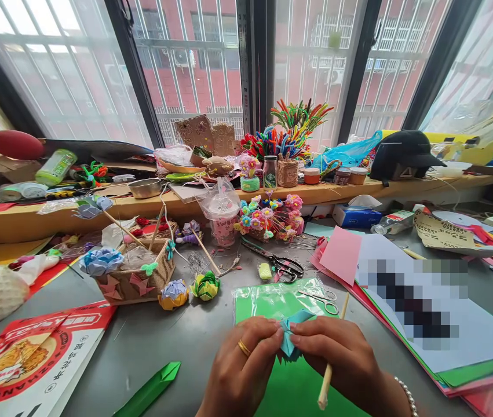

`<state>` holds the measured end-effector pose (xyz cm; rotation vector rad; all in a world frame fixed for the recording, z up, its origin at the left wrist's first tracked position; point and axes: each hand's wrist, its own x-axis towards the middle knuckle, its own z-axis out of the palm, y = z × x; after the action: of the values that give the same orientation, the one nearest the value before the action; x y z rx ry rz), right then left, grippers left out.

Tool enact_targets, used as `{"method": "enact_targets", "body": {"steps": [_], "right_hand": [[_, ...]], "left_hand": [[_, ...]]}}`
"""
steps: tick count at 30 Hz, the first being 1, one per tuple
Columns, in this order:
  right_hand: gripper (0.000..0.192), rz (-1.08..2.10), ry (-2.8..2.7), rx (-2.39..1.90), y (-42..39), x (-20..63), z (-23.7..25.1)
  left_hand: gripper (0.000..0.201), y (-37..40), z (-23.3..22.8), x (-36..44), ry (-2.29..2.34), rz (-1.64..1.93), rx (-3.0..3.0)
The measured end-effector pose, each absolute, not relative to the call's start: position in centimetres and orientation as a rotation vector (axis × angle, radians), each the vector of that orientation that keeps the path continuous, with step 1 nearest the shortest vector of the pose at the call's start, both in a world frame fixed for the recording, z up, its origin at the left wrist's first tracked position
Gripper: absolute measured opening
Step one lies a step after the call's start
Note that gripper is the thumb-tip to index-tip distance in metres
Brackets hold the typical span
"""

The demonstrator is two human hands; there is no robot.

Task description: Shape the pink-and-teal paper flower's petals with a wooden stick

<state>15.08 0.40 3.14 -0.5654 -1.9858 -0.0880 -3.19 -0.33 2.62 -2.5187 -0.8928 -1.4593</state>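
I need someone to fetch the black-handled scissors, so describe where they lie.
On the grey table, just beyond the green paper sheet, lie the black-handled scissors. The pair nearby is smaller and silver, resting on that green sheet.

Scissors (287, 268) behind green sheet (272, 304), basket (135, 277) left

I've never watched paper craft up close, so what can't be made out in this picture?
- Blue folded paper, head view: mostly covered by the left hand and right hand; its shape is unclear.
- Wooden stick: its middle hidden under the right hand.
- White sheet: print blurred out.
- Green folded strip: cut off by the bottom edge.
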Motion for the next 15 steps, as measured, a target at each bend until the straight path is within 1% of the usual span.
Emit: {"method": "enact_targets", "body": {"steps": [5,10,13,15], "right_hand": [[0.017,-0.181,-1.999,-0.570,0.0,15.1,3.3],[0.017,-0.068,-2.023,-0.591,0.0,14.9,3.7],[0.016,-0.112,-2.039,-0.590,0.1,15.0,3.9],[0.016,-0.113,-2.057,-0.571,0.2,15.2,4.0]], "left_hand": [[0.022,-0.5,2.1,-3.4,-0.851,-1.455,-2.481],[0.022,-0.5,2.1,-3.1,-0.852,-1.437,-2.458],[0.024,-0.5,2.6,-3.1,-0.897,-1.516,-2.539],[0.024,-0.6,3.2,-3.3,-1.015,-1.601,-2.678]]}}
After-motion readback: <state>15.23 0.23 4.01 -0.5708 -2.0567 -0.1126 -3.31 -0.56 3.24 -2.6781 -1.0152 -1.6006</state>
